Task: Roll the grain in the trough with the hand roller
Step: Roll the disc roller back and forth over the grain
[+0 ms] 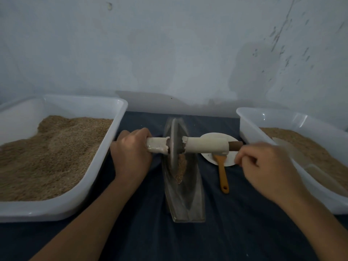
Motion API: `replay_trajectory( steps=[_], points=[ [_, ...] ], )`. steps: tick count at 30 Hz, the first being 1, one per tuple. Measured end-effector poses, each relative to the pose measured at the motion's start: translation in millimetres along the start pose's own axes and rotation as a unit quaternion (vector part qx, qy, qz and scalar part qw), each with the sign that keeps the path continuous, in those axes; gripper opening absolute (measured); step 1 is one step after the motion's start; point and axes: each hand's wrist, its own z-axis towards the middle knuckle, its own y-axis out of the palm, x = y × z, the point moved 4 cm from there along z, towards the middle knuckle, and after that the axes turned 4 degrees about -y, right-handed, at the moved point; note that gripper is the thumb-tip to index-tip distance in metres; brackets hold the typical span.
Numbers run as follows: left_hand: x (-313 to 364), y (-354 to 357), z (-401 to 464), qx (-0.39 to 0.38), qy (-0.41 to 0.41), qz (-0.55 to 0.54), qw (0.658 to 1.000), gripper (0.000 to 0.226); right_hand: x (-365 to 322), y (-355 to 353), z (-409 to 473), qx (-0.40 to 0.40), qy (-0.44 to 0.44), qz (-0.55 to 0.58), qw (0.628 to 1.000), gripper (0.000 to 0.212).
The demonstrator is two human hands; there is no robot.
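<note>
A narrow boat-shaped metal trough (185, 202) lies lengthwise on the dark cloth in the middle. A thin line of brown grain (180, 170) sits in its groove. The hand roller (203, 146) is a metal disc on a crosswise handle wrapped in pale tape; the disc stands in the trough's far half, just beyond the grain. My left hand (131, 153) grips the left end of the handle. My right hand (263, 164) curls round the brown right end, which is partly hidden by my fingers.
A white tub (105, 153) of brown grain stands on the left, another white tub (250, 129) of grain on the right. A small white plate (228, 159) with an orange-handled brush (223, 178) lies right of the trough. A pale wall rises close behind.
</note>
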Motion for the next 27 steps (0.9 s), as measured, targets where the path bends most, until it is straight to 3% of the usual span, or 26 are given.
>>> replay_trajectory(
  steps=[2, 4, 7, 10, 13, 17, 21, 23, 27],
  points=[
    [5.3, -2.2, -2.2, -0.003, 0.009, 0.024, 1.000, 0.020, -13.1, -14.9, 10.2, 0.115, -0.026, 0.016, 0.993, 0.031],
    [11.5, -5.2, -4.2, -0.009, 0.023, 0.037, 0.999, 0.019, -28.3, -11.8, 26.7, 0.146, -0.056, 0.028, 0.987, 0.024],
    [14.6, -7.2, -5.8, -0.056, 0.037, 0.096, 0.993, 0.025, -45.0, 25.1, 53.7, 0.038, -0.067, 0.011, 0.997, 0.027],
    [10.9, -2.7, -5.9, -0.116, 0.043, 0.194, 0.973, 0.039, -38.8, 66.5, 75.0, -0.074, -0.052, -0.066, 0.994, 0.048],
    [10.8, 3.9, 3.5, -0.141, 0.044, 0.228, 0.962, 0.037, -19.5, 87.0, 98.0, -0.110, -0.010, -0.121, 0.987, 0.058],
    [10.0, 20.0, 28.8, -0.168, 0.014, 0.227, 0.959, 0.017, -9.9, 102.1, 131.8, -0.146, 0.005, -0.109, 0.983, 0.058],
    [14.4, 28.3, 47.6, -0.189, -0.003, 0.238, 0.953, 0.014, -3.4, 111.1, 147.1, -0.190, 0.042, -0.104, 0.975, 0.060],
    [16.4, 25.5, 43.0, -0.174, 0.011, 0.255, 0.951, 0.018, -4.3, 108.5, 136.1, -0.163, 0.042, -0.119, 0.978, 0.055],
    [20.0, 2.7, 8.4, -0.135, 0.072, 0.274, 0.950, 0.033, -20.9, 91.0, 83.2, -0.027, 0.012, -0.152, 0.988, 0.055]
  ],
)
